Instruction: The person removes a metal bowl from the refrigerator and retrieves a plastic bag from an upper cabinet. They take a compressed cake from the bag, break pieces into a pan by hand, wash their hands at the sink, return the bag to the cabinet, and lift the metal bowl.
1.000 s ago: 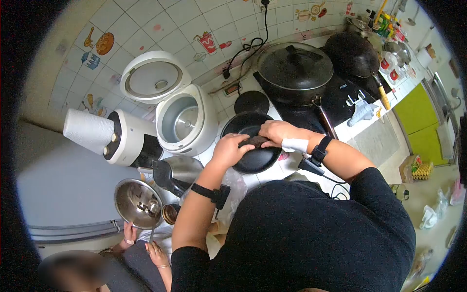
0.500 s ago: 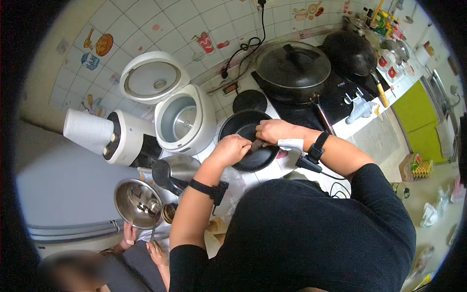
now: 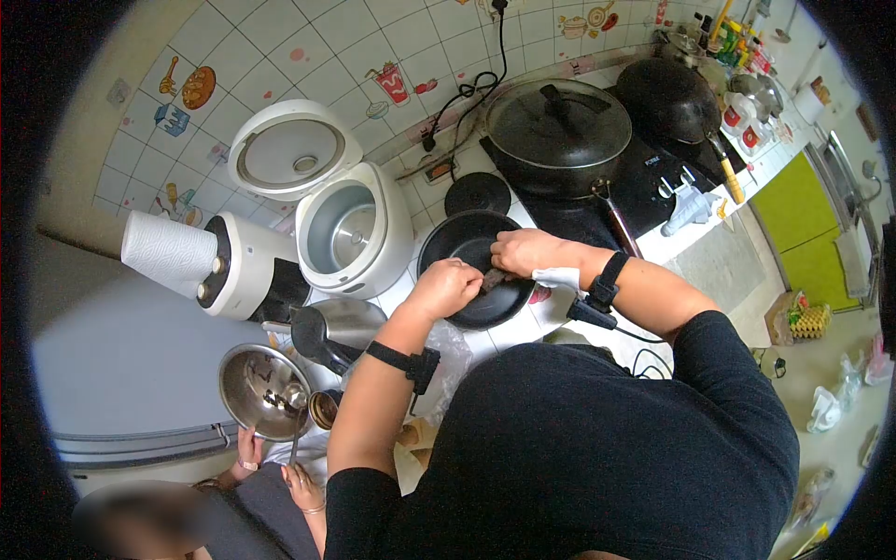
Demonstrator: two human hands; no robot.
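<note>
A dark lump point(image 3: 493, 279), likely soft, light and best held by its ends, is pinched over the black pan point(image 3: 463, 241) by the left hand point(image 3: 446, 287) and right hand point(image 3: 526, 253).

I'm in a kitchen, a home one by its look: a rice cooker point(image 3: 396, 229) stands open on the tiled counter point(image 3: 520, 329), a lidded pan point(image 3: 560, 135) sits on the black stove point(image 3: 644, 187), bottles point(image 3: 737, 47) crowd the far corner, and cartoon food point(image 3: 392, 82) brightens the wall tiles point(image 3: 313, 33).
</note>
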